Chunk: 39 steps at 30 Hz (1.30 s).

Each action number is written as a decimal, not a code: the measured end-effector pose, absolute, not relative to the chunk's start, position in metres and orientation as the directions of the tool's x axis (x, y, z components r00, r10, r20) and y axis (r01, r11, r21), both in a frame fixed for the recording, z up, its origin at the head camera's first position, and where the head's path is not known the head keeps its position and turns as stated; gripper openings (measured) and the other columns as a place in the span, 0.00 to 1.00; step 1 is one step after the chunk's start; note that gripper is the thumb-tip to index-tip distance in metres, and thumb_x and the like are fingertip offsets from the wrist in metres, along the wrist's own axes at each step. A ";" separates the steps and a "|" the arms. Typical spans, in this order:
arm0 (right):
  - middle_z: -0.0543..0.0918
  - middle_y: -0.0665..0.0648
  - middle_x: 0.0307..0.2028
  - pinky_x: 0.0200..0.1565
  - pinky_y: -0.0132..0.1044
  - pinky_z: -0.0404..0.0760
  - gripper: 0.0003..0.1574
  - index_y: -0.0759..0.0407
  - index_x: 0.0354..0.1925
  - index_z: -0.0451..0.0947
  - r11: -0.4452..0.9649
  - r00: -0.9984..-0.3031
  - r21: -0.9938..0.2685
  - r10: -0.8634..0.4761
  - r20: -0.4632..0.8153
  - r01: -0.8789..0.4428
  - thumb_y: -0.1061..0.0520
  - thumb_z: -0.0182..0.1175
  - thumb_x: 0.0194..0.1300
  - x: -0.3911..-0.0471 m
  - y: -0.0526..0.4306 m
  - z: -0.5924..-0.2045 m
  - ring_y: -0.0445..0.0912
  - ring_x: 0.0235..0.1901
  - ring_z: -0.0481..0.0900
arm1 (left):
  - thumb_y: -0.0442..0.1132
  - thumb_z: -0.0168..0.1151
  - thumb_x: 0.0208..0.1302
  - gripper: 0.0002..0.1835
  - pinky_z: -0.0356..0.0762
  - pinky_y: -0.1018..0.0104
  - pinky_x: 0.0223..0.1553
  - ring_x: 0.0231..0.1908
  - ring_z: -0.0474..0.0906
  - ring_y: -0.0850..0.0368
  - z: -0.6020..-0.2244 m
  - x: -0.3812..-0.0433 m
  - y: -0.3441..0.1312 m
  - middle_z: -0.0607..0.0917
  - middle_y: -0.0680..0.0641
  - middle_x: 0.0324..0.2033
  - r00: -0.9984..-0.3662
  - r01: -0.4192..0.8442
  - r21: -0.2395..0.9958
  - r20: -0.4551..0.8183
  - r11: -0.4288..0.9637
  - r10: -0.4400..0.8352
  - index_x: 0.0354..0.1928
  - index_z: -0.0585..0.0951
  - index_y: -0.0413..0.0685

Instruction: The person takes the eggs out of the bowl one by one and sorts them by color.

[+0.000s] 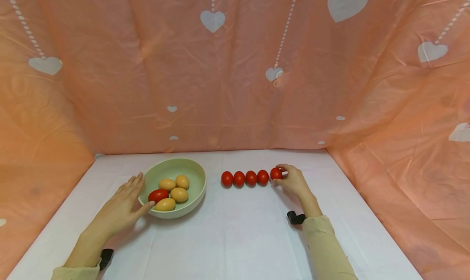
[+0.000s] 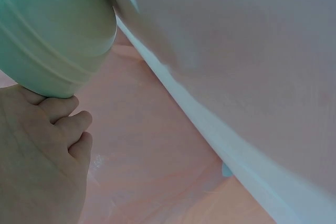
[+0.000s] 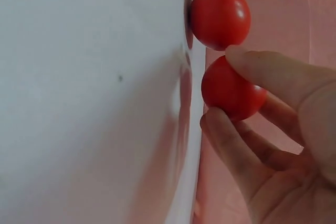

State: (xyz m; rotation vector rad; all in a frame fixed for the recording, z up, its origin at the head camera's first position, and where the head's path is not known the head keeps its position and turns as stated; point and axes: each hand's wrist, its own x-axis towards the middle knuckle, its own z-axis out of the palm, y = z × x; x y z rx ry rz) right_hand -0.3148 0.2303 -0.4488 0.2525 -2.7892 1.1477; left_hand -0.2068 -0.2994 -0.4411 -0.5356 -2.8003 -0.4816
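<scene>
In the head view my right hand (image 1: 295, 184) pinches a red egg (image 1: 276, 173) between thumb and fingers, at the right end of a row of several red eggs (image 1: 251, 178). The right wrist view shows the pinched egg (image 3: 231, 88) close to its neighbour (image 3: 220, 18). My left hand (image 1: 116, 213) lies against the left side of a pale green bowl (image 1: 198, 183), its fingers fairly straight and the thumb at the near rim. Inside the bowl are several yellow eggs (image 1: 179, 195) and one red egg (image 1: 158, 195). In the left wrist view, fingertips meet the bowl's outer wall (image 2: 63, 40).
A white cloth (image 1: 220, 239) covers the table. Pink-orange curtains (image 1: 235, 88) with white hearts enclose the back and both sides. Each wrist wears a small black device, seen at the right wrist (image 1: 295, 217) and the left wrist (image 1: 106, 257).
</scene>
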 end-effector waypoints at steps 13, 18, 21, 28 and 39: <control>0.83 0.71 0.54 0.55 0.57 0.84 0.34 0.69 0.62 0.78 0.725 -0.980 -0.659 -0.136 0.148 -0.200 0.63 0.75 0.58 -0.315 0.228 -0.452 0.60 0.46 0.87 | 0.58 0.64 0.72 0.49 0.44 0.42 0.80 0.75 0.55 0.26 -0.439 -0.208 -0.299 0.57 0.28 0.78 -0.910 0.386 0.286 0.276 0.877 0.310 0.77 0.59 0.26; 0.83 0.70 0.55 0.54 0.56 0.85 0.35 0.68 0.62 0.78 0.723 -0.981 -0.663 -0.136 0.139 -0.194 0.62 0.76 0.58 -0.314 0.228 -0.451 0.60 0.46 0.86 | 0.58 0.64 0.71 0.49 0.46 0.40 0.79 0.75 0.56 0.26 -0.439 -0.208 -0.298 0.57 0.28 0.78 -0.909 0.386 0.286 0.277 0.877 0.310 0.77 0.59 0.26; 0.84 0.70 0.55 0.53 0.55 0.85 0.35 0.68 0.63 0.78 0.723 -0.982 -0.664 -0.134 0.133 -0.189 0.62 0.76 0.58 -0.313 0.227 -0.450 0.59 0.46 0.86 | 0.58 0.64 0.71 0.49 0.45 0.41 0.80 0.75 0.56 0.26 -0.439 -0.208 -0.299 0.58 0.28 0.78 -0.909 0.387 0.288 0.281 0.876 0.309 0.77 0.59 0.26; 0.84 0.69 0.55 0.54 0.55 0.85 0.37 0.68 0.64 0.77 0.730 -0.984 -0.660 -0.133 0.117 -0.177 0.60 0.77 0.58 -0.314 0.228 -0.450 0.59 0.47 0.86 | 0.59 0.63 0.72 0.49 0.37 0.48 0.81 0.75 0.56 0.26 -0.442 -0.208 -0.300 0.58 0.27 0.77 -0.905 0.391 0.289 0.294 0.874 0.307 0.77 0.59 0.26; 0.82 0.70 0.57 0.55 0.56 0.84 0.38 0.68 0.64 0.77 0.737 -0.985 -0.654 -0.116 0.125 -0.169 0.59 0.77 0.58 -0.313 0.227 -0.446 0.59 0.49 0.85 | 0.60 0.62 0.72 0.49 0.41 0.43 0.81 0.76 0.54 0.26 -0.440 -0.207 -0.299 0.57 0.28 0.78 -0.909 0.384 0.296 0.285 0.875 0.303 0.77 0.58 0.27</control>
